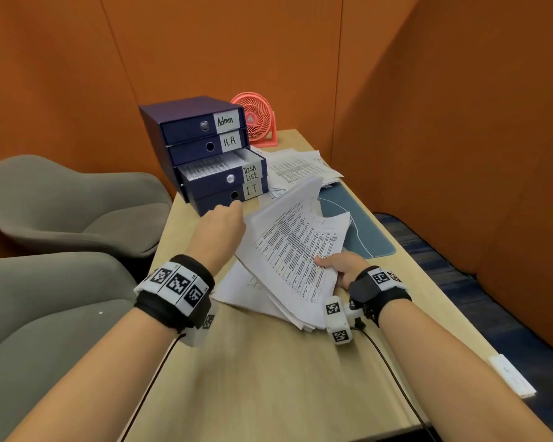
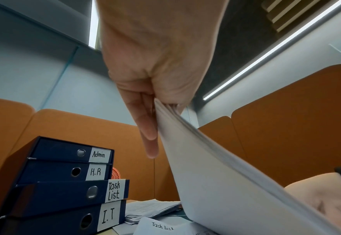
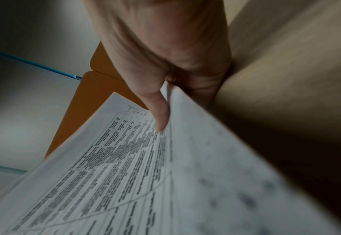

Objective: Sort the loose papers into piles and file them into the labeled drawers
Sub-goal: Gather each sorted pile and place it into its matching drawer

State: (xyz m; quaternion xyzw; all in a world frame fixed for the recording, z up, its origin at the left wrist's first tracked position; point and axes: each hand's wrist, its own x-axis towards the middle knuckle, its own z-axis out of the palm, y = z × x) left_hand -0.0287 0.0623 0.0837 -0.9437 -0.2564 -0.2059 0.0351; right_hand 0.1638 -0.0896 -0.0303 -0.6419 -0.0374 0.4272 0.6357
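Both hands hold one stack of printed papers tilted above the wooden desk. My left hand pinches the stack's upper left edge. At the lower right edge my right hand grips it, thumb on the top sheet headed "Task". A dark blue drawer unit stands at the desk's far left, labeled Admin, H.R, Task List and I.T. Its Task List drawer is pulled out with papers inside; the others are pushed in. More loose papers lie behind the stack.
A pink desk fan stands behind the drawers. A blue mat lies on the desk's right side, and another sheet lies flat under the held stack. Grey chairs sit to the left; orange partitions enclose the desk.
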